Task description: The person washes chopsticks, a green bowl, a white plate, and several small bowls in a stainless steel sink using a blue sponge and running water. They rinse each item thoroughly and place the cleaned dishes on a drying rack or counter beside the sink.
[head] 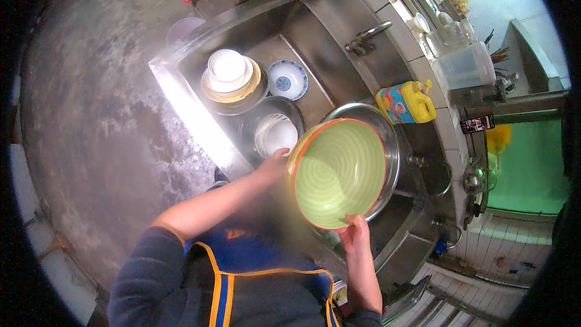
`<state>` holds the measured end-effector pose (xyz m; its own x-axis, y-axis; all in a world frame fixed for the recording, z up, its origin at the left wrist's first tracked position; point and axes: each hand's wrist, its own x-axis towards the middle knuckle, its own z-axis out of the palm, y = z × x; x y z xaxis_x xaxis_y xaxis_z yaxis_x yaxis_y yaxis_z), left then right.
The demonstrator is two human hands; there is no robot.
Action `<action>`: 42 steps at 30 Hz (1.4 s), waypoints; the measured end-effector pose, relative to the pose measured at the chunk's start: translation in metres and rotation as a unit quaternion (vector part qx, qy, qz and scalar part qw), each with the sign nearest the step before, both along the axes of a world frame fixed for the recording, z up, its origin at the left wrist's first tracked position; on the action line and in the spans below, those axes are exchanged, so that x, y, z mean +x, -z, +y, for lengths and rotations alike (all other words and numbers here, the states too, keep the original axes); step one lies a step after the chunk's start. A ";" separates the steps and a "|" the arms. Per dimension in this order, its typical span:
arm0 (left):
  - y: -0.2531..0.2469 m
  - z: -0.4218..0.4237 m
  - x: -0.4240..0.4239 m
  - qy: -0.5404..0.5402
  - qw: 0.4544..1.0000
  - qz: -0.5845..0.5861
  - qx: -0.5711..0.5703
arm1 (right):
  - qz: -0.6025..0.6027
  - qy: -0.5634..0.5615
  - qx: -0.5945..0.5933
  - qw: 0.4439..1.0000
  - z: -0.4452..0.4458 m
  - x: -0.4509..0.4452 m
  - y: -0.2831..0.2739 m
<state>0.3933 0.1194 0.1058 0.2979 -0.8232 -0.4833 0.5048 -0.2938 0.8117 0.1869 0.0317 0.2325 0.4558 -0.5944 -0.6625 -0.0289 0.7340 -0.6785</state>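
A large green bowl with a ridged inside and an orange rim is tilted so that its hollow faces me. My right hand grips its lower rim, the thumb over the edge. At its left side is my left hand, thumb showing and fingers hidden by the bowl. Behind the bowl, partly covered by it, sits a wide stainless-steel basin. Left of it, white bowls lie in a dark metal pan. Farther off is a stack of white bowls on yellowish plates.
A blue-and-white patterned bowl rests in the steel sink. A faucet juts from the back wall. A yellow detergent jug stands at the back right, near a phone. The sink's front rim borders the concrete floor.
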 end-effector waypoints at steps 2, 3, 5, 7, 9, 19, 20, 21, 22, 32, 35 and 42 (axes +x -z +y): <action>-0.003 -0.004 -0.003 -0.050 0.996 0.063 0.042 | 0.004 0.029 -0.001 1.000 0.003 0.000 -0.002; -0.002 -0.001 -0.004 -0.063 0.995 0.064 0.041 | 0.010 0.038 0.003 0.999 0.005 -0.002 -0.002; -0.002 0.006 -0.004 -0.093 0.993 0.064 0.038 | 0.017 0.036 -0.001 0.999 0.008 -0.005 -0.004; -0.034 0.019 0.002 -0.151 0.975 0.162 -0.022 | 0.029 0.014 -0.023 0.999 0.008 -0.009 -0.006; -0.072 0.035 0.007 -0.129 0.962 0.213 -0.110 | 0.053 -0.011 -0.051 0.997 0.006 -0.013 -0.006; -0.088 0.096 0.000 0.012 0.980 0.189 -0.069 | 0.044 -0.222 -0.097 0.969 0.007 -0.014 -0.004; -0.090 0.095 -0.006 0.017 0.982 0.179 -0.063 | 0.030 -0.234 -0.098 0.967 0.004 -0.022 -0.007; -0.094 0.088 -0.014 0.011 0.983 0.174 -0.064 | 0.014 -0.241 -0.108 0.964 -0.001 -0.033 -0.011; -0.100 0.082 -0.023 0.002 0.984 0.166 -0.062 | 0.002 -0.247 -0.116 0.962 -0.008 -0.043 -0.017; -0.098 -0.048 -0.182 0.093 0.972 0.214 -0.021 | 0.150 -0.065 -0.277 0.947 -0.164 -0.286 0.022; -0.090 -0.086 -0.242 0.153 0.978 0.141 -0.018 | 0.248 -0.044 -0.397 0.882 -0.235 -0.366 0.089; -0.050 -0.153 -0.343 0.184 0.979 0.047 0.071 | 0.384 -0.168 -0.571 0.706 -0.375 -0.367 0.126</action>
